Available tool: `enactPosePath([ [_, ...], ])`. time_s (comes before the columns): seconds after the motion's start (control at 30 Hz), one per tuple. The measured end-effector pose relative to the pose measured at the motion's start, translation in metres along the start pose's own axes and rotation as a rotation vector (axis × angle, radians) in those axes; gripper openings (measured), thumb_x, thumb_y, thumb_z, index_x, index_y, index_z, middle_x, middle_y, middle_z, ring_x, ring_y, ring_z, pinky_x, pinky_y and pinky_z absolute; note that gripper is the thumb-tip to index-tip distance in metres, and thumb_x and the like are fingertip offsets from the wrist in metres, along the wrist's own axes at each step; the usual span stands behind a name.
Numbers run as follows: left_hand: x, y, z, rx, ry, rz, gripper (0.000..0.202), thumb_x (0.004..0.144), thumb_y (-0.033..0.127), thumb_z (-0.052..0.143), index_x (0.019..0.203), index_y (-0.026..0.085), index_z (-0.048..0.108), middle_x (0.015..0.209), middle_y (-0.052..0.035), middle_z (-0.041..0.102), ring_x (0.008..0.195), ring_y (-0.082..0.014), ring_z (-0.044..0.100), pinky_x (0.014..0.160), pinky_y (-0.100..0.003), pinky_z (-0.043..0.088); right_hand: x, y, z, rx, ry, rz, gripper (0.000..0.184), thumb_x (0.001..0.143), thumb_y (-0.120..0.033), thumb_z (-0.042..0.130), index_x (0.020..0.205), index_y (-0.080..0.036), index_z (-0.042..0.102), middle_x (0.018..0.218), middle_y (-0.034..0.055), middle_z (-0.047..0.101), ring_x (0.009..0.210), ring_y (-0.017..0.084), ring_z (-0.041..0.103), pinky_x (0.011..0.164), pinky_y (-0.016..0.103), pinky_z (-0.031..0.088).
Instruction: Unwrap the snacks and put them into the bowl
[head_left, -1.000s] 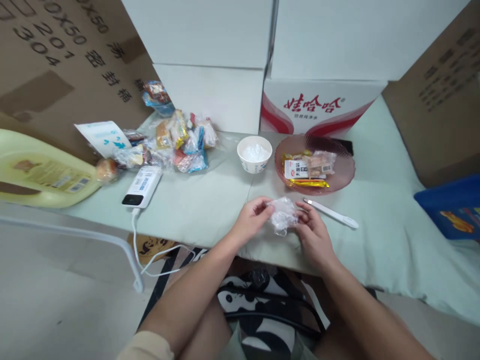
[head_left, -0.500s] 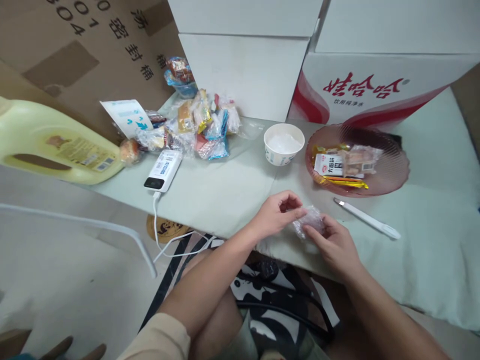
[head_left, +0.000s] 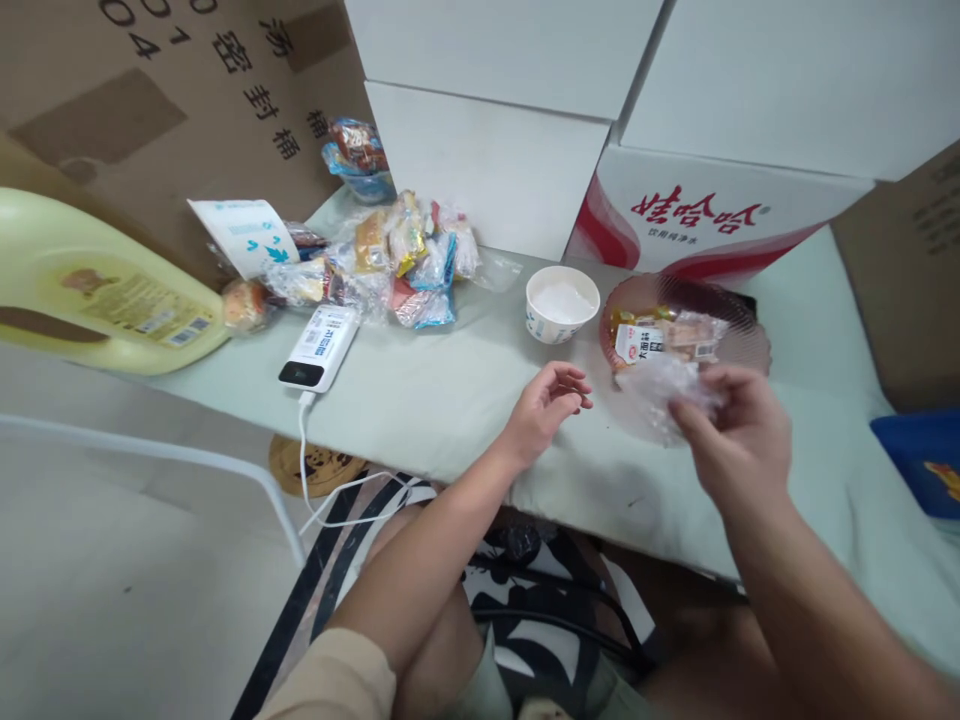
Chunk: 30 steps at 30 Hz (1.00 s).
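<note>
My right hand [head_left: 739, 435] is raised above the pale green table [head_left: 420, 390] and pinches a crumpled clear plastic wrapper [head_left: 660, 390], which hangs just in front of the pink ribbed plate [head_left: 739, 335]. That plate holds a few wrapped snacks [head_left: 660, 338]. My left hand [head_left: 547, 405] hovers low over the table beside it, fingers loosely curled and apart, with nothing in it. A white paper bowl [head_left: 562, 303] with white contents stands just left of the plate.
A pile of wrapped snacks [head_left: 397, 265] lies at the back left, with a white power bank [head_left: 319, 347] and its cable [head_left: 330, 490] before it. A yellow jug [head_left: 97, 290] lies at far left. Cardboard and white boxes [head_left: 697, 215] wall the back. A blue item [head_left: 919, 460] is at right.
My right hand has lifted the wrapper up and to the right, toward the plate. My left hand has let go of it and stays open. The view shifted, and the white pen is hidden.
</note>
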<state>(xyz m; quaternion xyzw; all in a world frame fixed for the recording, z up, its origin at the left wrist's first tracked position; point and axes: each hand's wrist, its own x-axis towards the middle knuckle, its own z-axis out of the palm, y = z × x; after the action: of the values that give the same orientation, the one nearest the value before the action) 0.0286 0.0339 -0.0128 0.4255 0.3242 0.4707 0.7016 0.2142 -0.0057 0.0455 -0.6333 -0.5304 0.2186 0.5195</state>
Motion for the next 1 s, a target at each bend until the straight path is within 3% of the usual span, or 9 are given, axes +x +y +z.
enactPosePath([
  [0.1, 0.002, 0.005, -0.002, -0.006, -0.025, -0.011, 0.022, 0.074, 0.027, 0.061, 0.094, 0.019, 0.056, 0.086, -0.0004, 0.063, 0.077, -0.0124, 0.062, 0.075, -0.028, 0.045, 0.054, -0.034, 0.032, -0.226, -0.034, -0.216, 0.024, 0.068, -0.031, 0.065, 0.069, -0.025, 0.042, 0.065, -0.0031, 0.046, 0.058, 0.013, 0.041, 0.057, 0.029, 0.035],
  [0.23, 0.003, 0.010, -0.007, -0.051, -0.033, -0.030, 0.014, 0.075, 0.023, 0.062, 0.086, 0.017, 0.056, 0.080, -0.0002, 0.063, 0.070, -0.0113, 0.061, 0.074, -0.028, 0.047, 0.123, -0.043, 0.100, -0.639, -0.373, -0.405, 0.011, 0.067, -0.017, 0.058, 0.068, -0.022, 0.049, 0.071, 0.0019, 0.055, 0.073, 0.017, 0.052, 0.069, 0.030, 0.040],
  [0.37, -0.001, 0.012, -0.010, -0.095, -0.063, -0.029, 0.011, 0.075, 0.023, 0.062, 0.083, 0.017, 0.057, 0.077, 0.0004, 0.061, 0.066, -0.0112, 0.058, 0.075, -0.030, 0.047, 0.154, -0.021, 0.163, -0.966, -0.848, -0.161, 0.009, 0.060, -0.013, 0.064, 0.061, -0.020, 0.058, 0.060, 0.0024, 0.058, 0.071, 0.020, 0.059, 0.066, 0.031, 0.042],
  [0.47, -0.008, 0.012, -0.011, -0.093, -0.107, -0.044, 0.013, 0.075, 0.026, 0.064, 0.082, 0.017, 0.058, 0.075, 0.0002, 0.059, 0.064, -0.0115, 0.057, 0.073, -0.030, 0.045, 0.157, -0.014, 0.185, -0.985, -0.970, -0.051, 0.013, 0.056, -0.010, 0.069, 0.053, -0.019, 0.060, 0.051, 0.0030, 0.058, 0.063, 0.022, 0.062, 0.061, 0.032, 0.045],
  [0.57, -0.012, 0.013, -0.012, -0.097, -0.147, -0.067, 0.014, 0.074, 0.027, 0.065, 0.081, 0.016, 0.058, 0.071, 0.0000, 0.059, 0.064, -0.0118, 0.056, 0.071, -0.030, 0.044, 0.155, -0.024, 0.184, -0.936, -1.062, 0.040, 0.012, 0.060, -0.008, 0.068, 0.056, -0.019, 0.066, 0.054, 0.0051, 0.064, 0.057, 0.021, 0.063, 0.056, 0.033, 0.049],
  [0.7, -0.014, 0.017, -0.013, -0.127, -0.158, -0.079, 0.015, 0.074, 0.029, 0.065, 0.079, 0.017, 0.057, 0.068, 0.0003, 0.058, 0.059, -0.0109, 0.053, 0.064, -0.028, 0.043, 0.155, -0.050, 0.168, -0.878, -1.092, 0.066, 0.012, 0.068, -0.011, 0.068, 0.065, -0.022, 0.071, 0.064, 0.0058, 0.069, 0.059, 0.020, 0.065, 0.059, 0.034, 0.054],
  [0.8, -0.013, 0.021, -0.012, -0.106, -0.165, -0.083, 0.014, 0.075, 0.030, 0.062, 0.078, 0.017, 0.057, 0.065, 0.0018, 0.056, 0.053, -0.0094, 0.048, 0.057, -0.026, 0.040, 0.155, -0.068, 0.164, -0.944, -0.924, -0.040, 0.009, 0.067, -0.013, 0.070, 0.070, -0.021, 0.072, 0.067, 0.0074, 0.067, 0.072, 0.026, 0.067, 0.068, 0.038, 0.053],
  [0.9, -0.011, 0.023, -0.011, -0.034, -0.158, -0.105, 0.012, 0.078, 0.029, 0.059, 0.076, 0.017, 0.056, 0.063, 0.0029, 0.055, 0.051, -0.0085, 0.046, 0.055, -0.025, 0.039, 0.143, -0.084, 0.182, -0.899, -0.746, -0.240, 0.026, 0.074, -0.016, 0.064, 0.097, -0.021, 0.075, 0.081, 0.0083, 0.070, 0.085, 0.027, 0.067, 0.078, 0.039, 0.051],
  [1.0, -0.011, 0.020, -0.009, 0.119, -0.107, -0.154, 0.016, 0.081, 0.033, 0.058, 0.077, 0.018, 0.058, 0.067, 0.0019, 0.057, 0.057, -0.0102, 0.050, 0.058, -0.025, 0.041, 0.122, -0.094, 0.220, -0.725, -0.847, -0.294, 0.060, 0.077, -0.013, 0.060, 0.135, -0.030, 0.060, 0.107, 0.0050, 0.072, 0.090, 0.023, 0.067, 0.080, 0.033, 0.050],
])
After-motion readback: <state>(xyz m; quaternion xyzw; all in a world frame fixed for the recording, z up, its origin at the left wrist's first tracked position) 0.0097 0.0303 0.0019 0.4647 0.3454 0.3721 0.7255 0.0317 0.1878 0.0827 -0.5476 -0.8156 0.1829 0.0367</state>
